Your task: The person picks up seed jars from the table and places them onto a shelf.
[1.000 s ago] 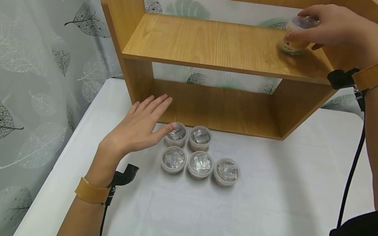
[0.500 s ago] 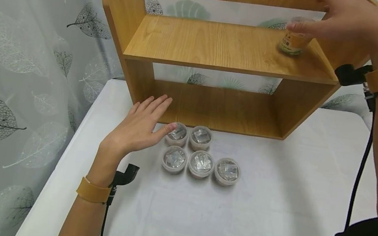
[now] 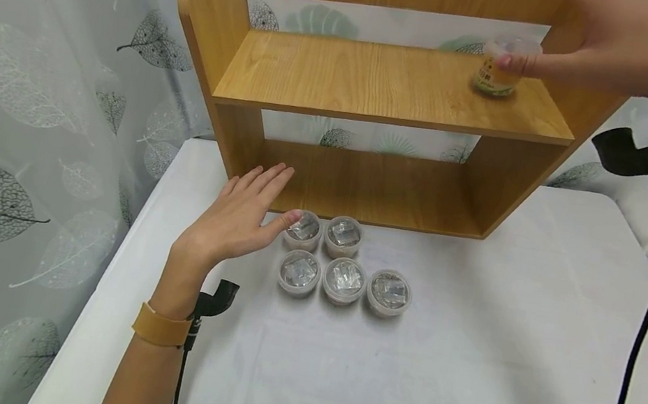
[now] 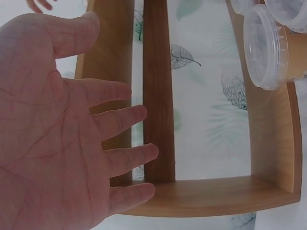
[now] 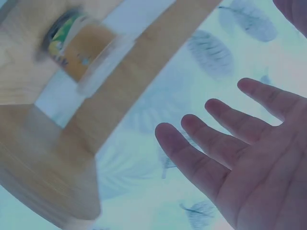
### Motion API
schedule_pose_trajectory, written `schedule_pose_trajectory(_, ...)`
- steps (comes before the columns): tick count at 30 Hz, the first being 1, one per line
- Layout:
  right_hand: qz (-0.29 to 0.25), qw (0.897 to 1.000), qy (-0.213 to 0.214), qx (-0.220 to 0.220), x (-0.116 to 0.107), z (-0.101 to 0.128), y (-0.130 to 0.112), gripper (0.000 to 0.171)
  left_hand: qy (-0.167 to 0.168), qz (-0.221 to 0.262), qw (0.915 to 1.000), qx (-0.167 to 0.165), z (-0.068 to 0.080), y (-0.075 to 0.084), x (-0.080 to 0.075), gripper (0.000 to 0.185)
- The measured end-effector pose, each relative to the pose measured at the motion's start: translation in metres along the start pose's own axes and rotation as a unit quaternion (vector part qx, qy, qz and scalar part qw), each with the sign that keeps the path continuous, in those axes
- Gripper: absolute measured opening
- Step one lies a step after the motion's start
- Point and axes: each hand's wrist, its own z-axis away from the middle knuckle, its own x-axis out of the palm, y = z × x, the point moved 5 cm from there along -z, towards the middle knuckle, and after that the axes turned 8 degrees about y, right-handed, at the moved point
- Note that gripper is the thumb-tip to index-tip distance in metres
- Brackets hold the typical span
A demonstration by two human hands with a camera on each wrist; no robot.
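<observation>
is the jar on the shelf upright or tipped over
Upright: the jar stands on its base on the shelf, lid on top. The right hand is open beside it, not gripping.

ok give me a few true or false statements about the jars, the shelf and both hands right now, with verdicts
1. Five lidded jars sit on the white table in front of the shelf. True.
2. The right hand grips the jar on the shelf. False: its fingers are spread and straight.
3. The left hand lies open beside the jars. True.
4. The wooden shelf holds three jars. False: only one, at its right end.
</observation>
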Motion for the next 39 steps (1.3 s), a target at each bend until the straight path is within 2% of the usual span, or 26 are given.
schedule_pose_trajectory(11,0.032,0.998,-0.023,-0.041,0.012,0.054,-0.032,0.1,0.003,0.004,1.0,-0.005,0.001,-0.003,0.0,0.079)
schedule_pose_trajectory(15,0.022,0.998,-0.017,-0.05,0.018,0.077,-0.041,0.1,0.01,0.009,0.9999,-0.004,-0.002,-0.002,-0.001,0.079)
schedule_pose_trajectory(19,0.016,0.999,-0.013,-0.04,0.026,0.098,-0.046,0.102,0.01,0.012,0.9999,0.0,-0.005,0.001,0.0,0.08)
schedule_pose_trajectory(27,-0.029,0.998,-0.013,-0.046,0.043,0.122,-0.048,0.098,0.005,0.014,0.9998,-0.009,-0.002,0.001,0.003,0.079)
schedule_pose_trajectory(29,-0.045,0.998,-0.023,-0.04,0.048,0.128,-0.046,0.095,0.003,0.014,0.9998,-0.012,-0.001,0.001,0.004,0.079)
schedule_pose_trajectory(33,-0.037,0.998,-0.043,-0.01,0.058,0.137,-0.038,0.091,0.005,0.014,0.9998,-0.012,-0.002,0.002,0.004,0.079)
schedule_pose_trajectory(39,-0.048,0.998,-0.04,0.013,0.064,0.148,-0.033,0.094,0.001,0.011,0.9998,-0.018,-0.002,0.001,0.004,0.08)
